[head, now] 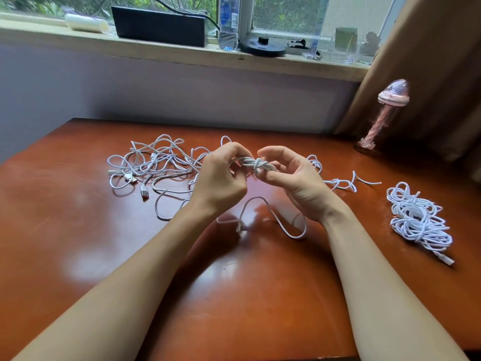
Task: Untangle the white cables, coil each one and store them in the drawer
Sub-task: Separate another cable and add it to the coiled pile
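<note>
- Between the left hand (pixel 220 179) and the right hand (pixel 299 183), a small white cable bundle (pixel 256 164) is held above the table (pixel 78 243); both hands' fingers pinch it.
- Left of the left hand lies the loose tangle (pixel 156 165); right of the right hand, coiled bundles (pixel 419 220).
- Likely light, limp and smooth; best gripped at the wrapped middle.

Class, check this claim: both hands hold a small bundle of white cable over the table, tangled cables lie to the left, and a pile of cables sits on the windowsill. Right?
One slip: the pile of cables lies on the table, at the right, not on the windowsill; the head view shows it. The left hand and right hand do hold the bundle, with tangled cables to the left.
</note>
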The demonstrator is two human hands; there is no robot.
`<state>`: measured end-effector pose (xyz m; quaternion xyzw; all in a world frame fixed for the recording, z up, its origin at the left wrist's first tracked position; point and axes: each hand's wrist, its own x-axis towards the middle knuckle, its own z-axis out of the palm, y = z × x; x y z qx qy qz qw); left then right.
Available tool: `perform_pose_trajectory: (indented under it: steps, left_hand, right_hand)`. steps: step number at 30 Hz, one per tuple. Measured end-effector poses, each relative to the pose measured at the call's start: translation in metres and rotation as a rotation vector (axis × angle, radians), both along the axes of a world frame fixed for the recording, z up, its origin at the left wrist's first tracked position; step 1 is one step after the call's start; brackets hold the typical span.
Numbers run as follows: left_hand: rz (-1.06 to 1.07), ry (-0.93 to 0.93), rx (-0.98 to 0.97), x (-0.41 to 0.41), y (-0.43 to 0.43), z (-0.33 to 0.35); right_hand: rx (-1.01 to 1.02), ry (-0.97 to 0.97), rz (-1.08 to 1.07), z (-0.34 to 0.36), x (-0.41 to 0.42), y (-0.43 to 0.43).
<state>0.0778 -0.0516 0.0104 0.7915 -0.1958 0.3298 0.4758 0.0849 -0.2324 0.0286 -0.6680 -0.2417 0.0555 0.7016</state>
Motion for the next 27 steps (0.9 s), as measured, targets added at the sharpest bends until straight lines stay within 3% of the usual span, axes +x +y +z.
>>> perform_pose_trajectory:
  steps: [5,13,20,27]
  left_hand:
    - [0.062,0.028,-0.008,0.007,0.006,-0.005]
    - [0.111,0.043,-0.013,0.006,0.009,-0.006]
    - [0.063,0.002,0.008,0.006,0.008,-0.007]
    - [-0.062,0.181,-0.018,0.004,0.003,-0.005]
  right_hand:
    - [-0.122,-0.116,-0.21,0.002,0.0,0.004]
    - [-0.295,-0.179,-0.207,-0.004,0.002,0.006]
    - [-0.277,-0.174,-0.218,-0.005,0.0,0.009]
    - [-0.25,-0.294,-0.255,-0.002,0.001,0.004]
